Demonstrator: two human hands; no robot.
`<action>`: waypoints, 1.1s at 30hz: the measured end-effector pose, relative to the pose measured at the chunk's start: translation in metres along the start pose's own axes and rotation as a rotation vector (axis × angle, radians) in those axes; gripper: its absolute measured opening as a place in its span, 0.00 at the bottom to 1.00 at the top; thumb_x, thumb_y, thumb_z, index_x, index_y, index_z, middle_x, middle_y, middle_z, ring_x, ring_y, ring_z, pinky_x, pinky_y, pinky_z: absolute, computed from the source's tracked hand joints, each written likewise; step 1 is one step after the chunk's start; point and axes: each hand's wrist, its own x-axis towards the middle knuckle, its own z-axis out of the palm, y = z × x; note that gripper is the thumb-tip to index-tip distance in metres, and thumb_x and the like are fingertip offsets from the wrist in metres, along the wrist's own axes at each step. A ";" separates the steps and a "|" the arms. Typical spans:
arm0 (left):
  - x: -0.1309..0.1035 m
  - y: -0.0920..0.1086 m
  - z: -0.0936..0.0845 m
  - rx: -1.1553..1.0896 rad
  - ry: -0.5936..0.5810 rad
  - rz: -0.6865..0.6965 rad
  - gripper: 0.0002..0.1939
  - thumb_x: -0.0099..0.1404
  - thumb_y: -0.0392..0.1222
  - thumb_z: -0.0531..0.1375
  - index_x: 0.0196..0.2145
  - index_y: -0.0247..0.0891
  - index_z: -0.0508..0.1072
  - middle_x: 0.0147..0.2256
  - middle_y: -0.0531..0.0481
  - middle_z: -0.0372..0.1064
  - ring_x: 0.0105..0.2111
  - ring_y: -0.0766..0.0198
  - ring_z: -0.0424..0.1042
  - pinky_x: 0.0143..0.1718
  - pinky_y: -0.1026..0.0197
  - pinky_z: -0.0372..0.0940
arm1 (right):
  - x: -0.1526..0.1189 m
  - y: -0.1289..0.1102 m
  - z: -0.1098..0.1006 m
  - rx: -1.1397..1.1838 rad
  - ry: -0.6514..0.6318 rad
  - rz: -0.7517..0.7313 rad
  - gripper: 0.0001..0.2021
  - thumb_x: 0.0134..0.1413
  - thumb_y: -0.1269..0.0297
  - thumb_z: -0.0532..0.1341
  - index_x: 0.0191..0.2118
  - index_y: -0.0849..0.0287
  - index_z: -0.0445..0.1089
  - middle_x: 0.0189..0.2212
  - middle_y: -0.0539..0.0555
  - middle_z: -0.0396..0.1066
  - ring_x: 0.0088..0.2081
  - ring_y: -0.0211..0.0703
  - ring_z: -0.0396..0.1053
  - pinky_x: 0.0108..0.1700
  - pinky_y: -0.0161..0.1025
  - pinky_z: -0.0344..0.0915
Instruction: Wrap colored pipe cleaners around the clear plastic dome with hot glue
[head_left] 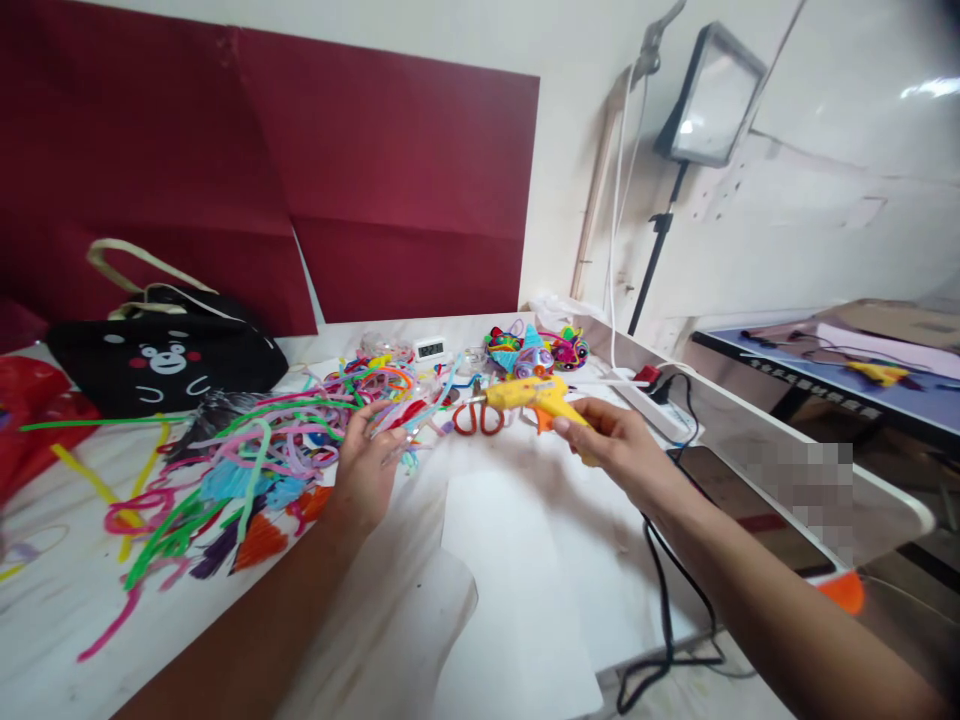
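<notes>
My right hand (604,435) is wrapped round the handle of a yellow glue gun (529,393) with an orange trigger. The gun's nozzle points left, just above red-handled scissors (480,418) on the table. My left hand (371,465) is closed, its fingers curled in front of the craft pile; what they hold is small and blends into the colours behind. Beside that hand spreads a heap of coloured pipe cleaners (255,455), with tassels in orange (260,543) and blue among them. Colourful fuzzy craft pieces (532,350) lie at the back, beyond the gun.
A black cord (660,600) trails from the gun past a dark-screened tablet (757,505) on the right. White paper (510,600) lies in front. A small digital clock (430,349), a black bag (165,360), a power strip (671,415) and a lamp (712,95) stand around.
</notes>
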 end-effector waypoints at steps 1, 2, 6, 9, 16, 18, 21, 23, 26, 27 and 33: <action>0.000 -0.001 -0.001 -0.004 -0.002 -0.001 0.23 0.46 0.33 0.65 0.42 0.41 0.69 0.34 0.54 0.74 0.36 0.63 0.74 0.42 0.60 0.66 | 0.003 -0.001 0.001 0.034 0.050 -0.034 0.20 0.47 0.48 0.66 0.34 0.61 0.69 0.23 0.46 0.61 0.23 0.32 0.57 0.23 0.31 0.53; 0.001 -0.001 -0.001 -0.008 -0.004 -0.003 0.23 0.47 0.33 0.65 0.42 0.41 0.69 0.32 0.54 0.74 0.36 0.62 0.74 0.42 0.59 0.66 | 0.005 -0.001 0.002 0.067 0.092 -0.060 0.20 0.46 0.48 0.66 0.35 0.61 0.69 0.23 0.46 0.61 0.23 0.32 0.57 0.23 0.30 0.54; -0.001 -0.001 0.000 -0.027 -0.018 -0.013 0.22 0.47 0.32 0.64 0.42 0.41 0.69 0.32 0.53 0.74 0.37 0.59 0.75 0.42 0.56 0.66 | 0.012 0.009 0.011 0.186 0.121 -0.042 0.22 0.39 0.51 0.71 0.34 0.58 0.63 0.24 0.44 0.63 0.21 0.30 0.56 0.20 0.29 0.54; -0.004 0.000 0.002 -0.033 -0.035 -0.040 0.23 0.48 0.33 0.64 0.43 0.40 0.68 0.37 0.51 0.75 0.36 0.60 0.75 0.41 0.57 0.66 | 0.012 0.023 0.019 0.176 0.083 -0.008 0.22 0.36 0.53 0.72 0.34 0.58 0.63 0.25 0.45 0.64 0.21 0.32 0.58 0.19 0.29 0.55; -0.008 -0.004 0.002 0.006 -0.061 -0.060 0.23 0.50 0.34 0.63 0.45 0.42 0.67 0.36 0.52 0.74 0.33 0.61 0.74 0.39 0.58 0.65 | 0.003 0.036 0.026 0.029 -0.033 -0.048 0.14 0.48 0.53 0.63 0.31 0.61 0.70 0.24 0.51 0.68 0.24 0.38 0.65 0.24 0.33 0.61; -0.010 -0.004 0.003 0.016 -0.077 -0.068 0.23 0.50 0.34 0.63 0.45 0.42 0.67 0.35 0.53 0.74 0.32 0.63 0.73 0.38 0.59 0.64 | -0.001 0.035 0.027 0.040 -0.084 -0.101 0.13 0.50 0.55 0.62 0.36 0.60 0.71 0.32 0.55 0.73 0.29 0.41 0.69 0.30 0.35 0.66; -0.013 -0.004 0.006 0.022 -0.104 -0.068 0.24 0.49 0.34 0.64 0.45 0.42 0.67 0.36 0.52 0.75 0.33 0.63 0.73 0.39 0.59 0.64 | -0.006 0.036 0.029 0.076 -0.162 -0.117 0.12 0.54 0.57 0.60 0.40 0.59 0.71 0.39 0.57 0.74 0.32 0.42 0.71 0.34 0.38 0.68; -0.015 -0.004 0.008 0.027 -0.115 -0.062 0.25 0.48 0.34 0.64 0.45 0.41 0.67 0.35 0.52 0.74 0.34 0.62 0.73 0.41 0.58 0.64 | -0.009 0.038 0.031 0.104 -0.188 -0.114 0.11 0.56 0.58 0.60 0.40 0.59 0.70 0.39 0.56 0.74 0.32 0.41 0.70 0.34 0.38 0.68; -0.018 -0.004 0.010 0.028 -0.136 -0.060 0.26 0.47 0.34 0.65 0.46 0.42 0.67 0.34 0.53 0.73 0.34 0.63 0.72 0.39 0.60 0.64 | -0.010 0.041 0.032 0.128 -0.212 -0.122 0.10 0.56 0.59 0.61 0.39 0.59 0.70 0.37 0.55 0.73 0.29 0.39 0.67 0.32 0.36 0.66; -0.018 -0.004 0.010 0.029 -0.149 -0.061 0.26 0.47 0.34 0.65 0.46 0.42 0.67 0.34 0.53 0.73 0.34 0.63 0.72 0.39 0.60 0.64 | -0.010 0.042 0.032 0.131 -0.215 -0.120 0.10 0.56 0.58 0.61 0.38 0.59 0.70 0.36 0.55 0.73 0.29 0.38 0.66 0.31 0.36 0.66; -0.021 -0.001 0.012 0.052 -0.144 -0.041 0.29 0.44 0.34 0.67 0.45 0.41 0.67 0.37 0.53 0.72 0.32 0.65 0.71 0.35 0.63 0.63 | -0.014 0.031 0.027 0.084 -0.104 -0.104 0.13 0.55 0.55 0.61 0.36 0.61 0.71 0.27 0.52 0.69 0.25 0.37 0.63 0.26 0.35 0.62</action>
